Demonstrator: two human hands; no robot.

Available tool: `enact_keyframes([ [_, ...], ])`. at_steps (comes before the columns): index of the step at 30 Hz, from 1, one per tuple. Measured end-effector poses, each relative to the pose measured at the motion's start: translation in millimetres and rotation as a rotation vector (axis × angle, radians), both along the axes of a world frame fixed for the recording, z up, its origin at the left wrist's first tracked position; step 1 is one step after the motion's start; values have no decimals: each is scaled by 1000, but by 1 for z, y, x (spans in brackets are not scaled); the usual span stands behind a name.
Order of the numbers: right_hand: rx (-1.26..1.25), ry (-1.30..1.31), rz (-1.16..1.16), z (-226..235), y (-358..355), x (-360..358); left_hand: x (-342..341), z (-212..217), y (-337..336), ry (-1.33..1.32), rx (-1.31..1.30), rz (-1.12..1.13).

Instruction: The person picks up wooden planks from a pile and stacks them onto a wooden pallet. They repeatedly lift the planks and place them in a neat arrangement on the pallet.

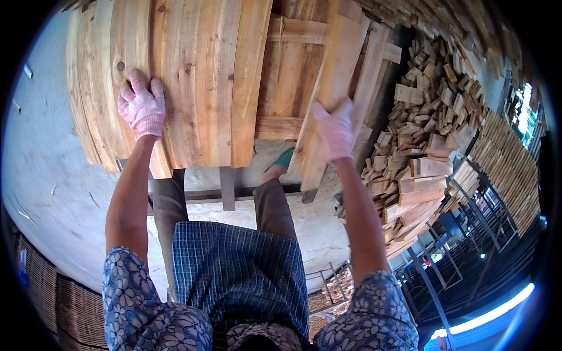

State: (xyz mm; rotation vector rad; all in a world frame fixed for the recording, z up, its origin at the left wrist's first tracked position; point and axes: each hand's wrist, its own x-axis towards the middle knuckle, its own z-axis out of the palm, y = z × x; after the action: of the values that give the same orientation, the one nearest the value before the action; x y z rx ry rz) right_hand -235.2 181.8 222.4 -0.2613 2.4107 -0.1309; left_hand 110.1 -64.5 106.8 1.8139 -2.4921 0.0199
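Observation:
My left hand (142, 105), in a pale pinkish work glove, lies with fingers apart on a row of wooden boards (202, 88) set side by side. On the right, my gloved right hand (336, 131) grips a loose wooden plank (336, 70); hand and plank are smeared by motion. The plank's near end slants toward me. Between it and the boards, a gap shows a wooden crosspiece (278, 127) and more timber underneath. Another narrow board (371, 73) lies just right of the held plank.
Metal legs (227, 190) of a low stand show below the boards, near my feet. A large heap of wood offcuts (433, 111) rises at the right. Beyond it are stacked slats (506, 169) and metal frames (483, 216). Pale floor (47, 158) lies to the left.

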Motion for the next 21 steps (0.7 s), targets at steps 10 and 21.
enact_keyframes([
  [10, -312, -40, -118, -93, -63, 84, -12, -2, 5, -32, -55, -26],
  [21, -87, 218, -197, -84, 15, -42, -14, -2, -9, -32, 43, 17],
])
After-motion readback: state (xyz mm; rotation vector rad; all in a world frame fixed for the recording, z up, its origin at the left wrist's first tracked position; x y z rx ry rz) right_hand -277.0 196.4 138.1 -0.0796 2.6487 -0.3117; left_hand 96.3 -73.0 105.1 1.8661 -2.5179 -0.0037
